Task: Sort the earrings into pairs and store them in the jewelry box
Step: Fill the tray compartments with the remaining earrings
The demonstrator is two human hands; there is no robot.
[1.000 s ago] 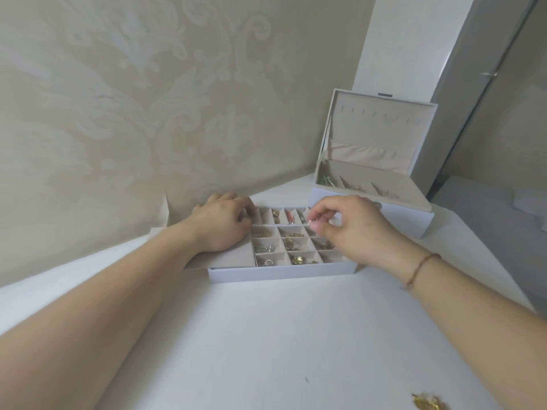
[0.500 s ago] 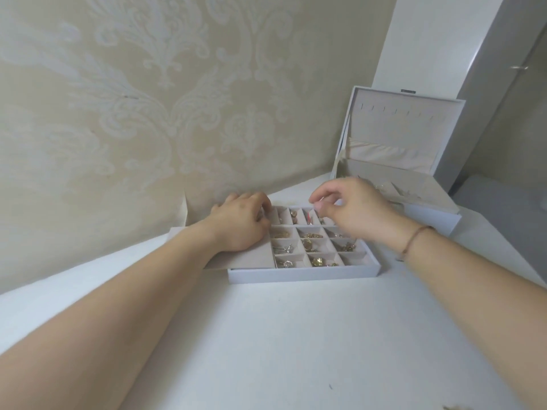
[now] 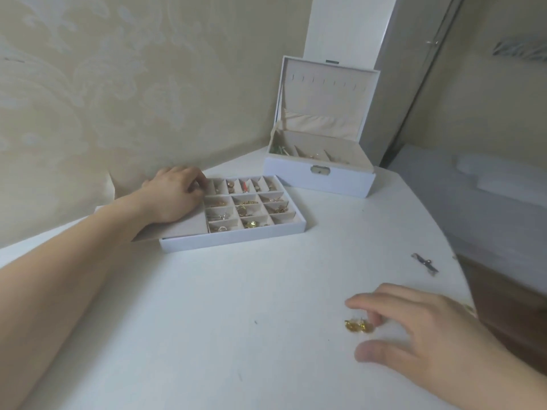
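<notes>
Head view
Table [image 3: 225, 335]: flat white top with a faint grain and a few dark specks; its right edge curves away and drops to a brown floor.
Tray [image 3: 236, 236]: shallow white rectangle lined in beige velvet, cut into small square and oblong cells; a plain beige pad fills its left part.
Tray contents: small gold and silver earrings lie in most cells, one piece red [image 3: 245, 186]; shapes are too small to name.
Left hand [image 3: 173, 193]: rests on the tray's left pad, fingers curled down at the far left cells; the tips are hidden, so whether they hold anything cannot be told.
Box [image 3: 318, 177]: white, leather-look case behind the tray, metal clasp on the front, lid upright with a beige lining, a row of hooks and a gathered pocket; a few pieces lie inside, blurred.
Gold earrings [image 3: 358, 326]: shiny, crinkled gold cluster on the bare table at near right, well apart from the tray.
Right hand [image 3: 426, 329]: spread over the gold earrings, fingers loosely bent, thumb apart below; fingertips [image 3: 373, 318] just touch the cluster, no pinch visible. The wrist is cut off by the frame.
Dark earring [image 3: 424, 264]: slim, grey, blurred, alone near the table's right edge.
Wall [image 3: 118, 84]: cream wallpaper with a raised damask pattern.
</notes>
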